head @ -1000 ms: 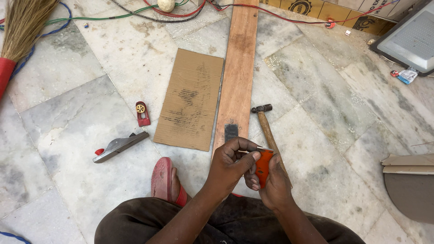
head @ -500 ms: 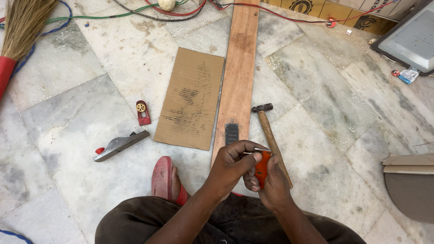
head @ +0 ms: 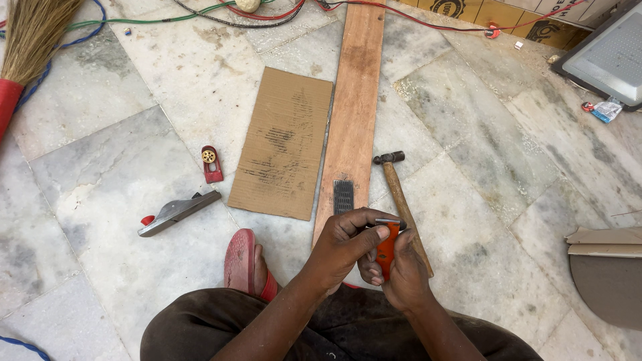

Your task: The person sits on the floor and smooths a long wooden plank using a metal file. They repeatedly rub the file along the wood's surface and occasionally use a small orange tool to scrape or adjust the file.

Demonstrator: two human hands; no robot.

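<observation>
My left hand and my right hand meet over a small orange tool with a metal top edge; both grip it, the left pinching its upper end, the right wrapped around its lower part. A dark ridged metal piece lies flat on the near end of a long wooden plank, just beyond my left fingers. A wooden-handled hammer lies on the marble floor beside the plank, its handle running under my right hand.
A cardboard sheet lies left of the plank. A metal hand plane and small red part sit further left. A red sandal is on my foot. Broom, cables, a grey panel and a board ring the floor.
My hands and the orange tool have stayed nearly still; the fingers only shifted slightly on it.
</observation>
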